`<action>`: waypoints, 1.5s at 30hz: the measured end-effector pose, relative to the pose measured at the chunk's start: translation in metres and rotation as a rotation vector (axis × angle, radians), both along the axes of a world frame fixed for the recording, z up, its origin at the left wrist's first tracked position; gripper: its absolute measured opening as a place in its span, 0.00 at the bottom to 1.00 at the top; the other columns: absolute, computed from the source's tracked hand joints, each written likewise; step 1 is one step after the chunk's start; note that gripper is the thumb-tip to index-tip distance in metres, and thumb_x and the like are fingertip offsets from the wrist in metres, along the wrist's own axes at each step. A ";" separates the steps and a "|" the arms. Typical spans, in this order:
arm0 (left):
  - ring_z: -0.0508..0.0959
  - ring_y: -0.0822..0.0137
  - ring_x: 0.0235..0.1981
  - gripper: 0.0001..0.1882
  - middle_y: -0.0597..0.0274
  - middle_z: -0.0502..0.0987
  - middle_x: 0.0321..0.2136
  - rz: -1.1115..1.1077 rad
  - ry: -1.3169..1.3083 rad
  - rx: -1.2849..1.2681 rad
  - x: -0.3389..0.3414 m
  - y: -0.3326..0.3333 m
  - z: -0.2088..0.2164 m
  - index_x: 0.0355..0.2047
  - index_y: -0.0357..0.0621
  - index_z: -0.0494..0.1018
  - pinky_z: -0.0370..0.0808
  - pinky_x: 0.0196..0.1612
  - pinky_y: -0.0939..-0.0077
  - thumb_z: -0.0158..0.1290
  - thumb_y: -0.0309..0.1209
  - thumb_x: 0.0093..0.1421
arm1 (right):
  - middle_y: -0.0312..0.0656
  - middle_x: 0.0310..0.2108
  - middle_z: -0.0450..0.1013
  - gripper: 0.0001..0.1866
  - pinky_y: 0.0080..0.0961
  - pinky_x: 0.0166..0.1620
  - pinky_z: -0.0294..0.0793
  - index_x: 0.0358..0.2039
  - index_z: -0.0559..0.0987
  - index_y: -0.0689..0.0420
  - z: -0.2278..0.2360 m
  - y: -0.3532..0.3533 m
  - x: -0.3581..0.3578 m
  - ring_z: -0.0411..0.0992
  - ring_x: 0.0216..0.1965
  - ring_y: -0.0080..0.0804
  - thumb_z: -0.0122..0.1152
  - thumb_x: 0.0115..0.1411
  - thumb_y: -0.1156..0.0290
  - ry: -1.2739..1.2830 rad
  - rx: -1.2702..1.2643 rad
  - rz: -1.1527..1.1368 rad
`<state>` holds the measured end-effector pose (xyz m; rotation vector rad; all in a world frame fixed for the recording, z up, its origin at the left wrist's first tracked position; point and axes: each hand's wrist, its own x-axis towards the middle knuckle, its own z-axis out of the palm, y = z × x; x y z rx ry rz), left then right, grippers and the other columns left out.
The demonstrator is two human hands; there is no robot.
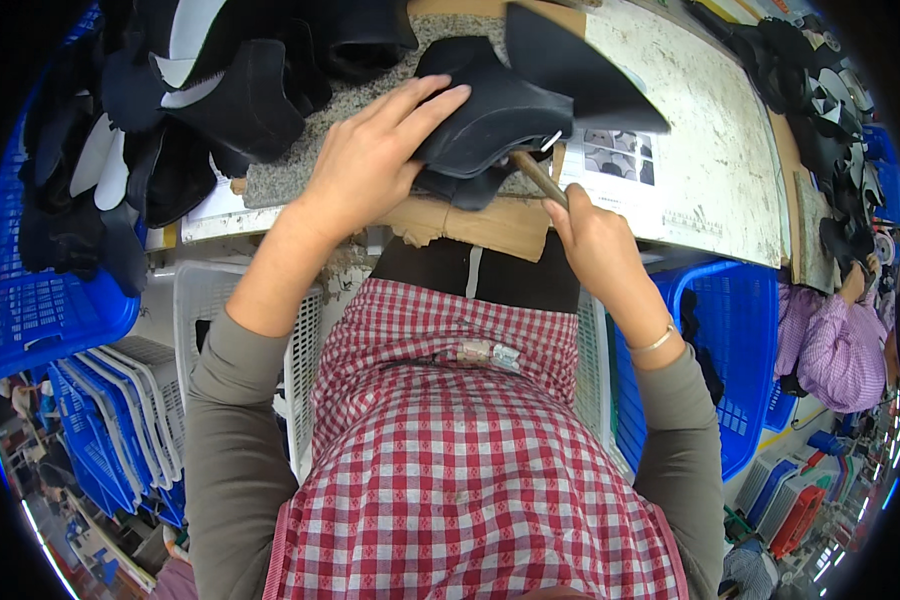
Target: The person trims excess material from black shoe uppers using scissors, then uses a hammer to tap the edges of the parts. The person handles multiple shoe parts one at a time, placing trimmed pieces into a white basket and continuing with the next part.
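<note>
A black leather shoe upper (500, 108) with stitched seams lies over a speckled stone slab (288, 178) at the near edge of the worktable. My left hand (375, 150) holds the upper at its left side, fingers stretched across the top; the thumb is partly hidden. In my right hand (595, 240) is a hammer-like tool with a wooden handle (538, 178), gripped with closed fingers. The tool's far end goes in under the upper's right edge, so its head is hidden. Beside that edge shows a small white strip (552, 140). A broad black flap (585, 80) of the upper sticks out to the right.
Black shoe uppers (250, 105) are piled at the left, above a blue basket (60, 310). Torn cardboard (470, 225) lines the table's near edge. A printed sheet (615, 165) lies right of the slab. Another blue basket (735, 350) stands below right; a co-worker (840, 345) sits beyond.
</note>
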<state>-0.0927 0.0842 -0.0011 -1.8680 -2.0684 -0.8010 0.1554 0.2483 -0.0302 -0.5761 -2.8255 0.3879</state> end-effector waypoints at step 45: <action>0.81 0.44 0.50 0.20 0.46 0.82 0.47 -0.052 -0.244 -0.437 -0.015 0.108 0.046 0.52 0.51 0.82 0.76 0.54 0.56 0.50 0.47 0.69 | 0.57 0.18 0.74 0.19 0.48 0.25 0.75 0.37 0.72 0.63 0.020 0.023 0.001 0.76 0.22 0.61 0.55 0.73 0.57 -0.138 -0.125 -0.055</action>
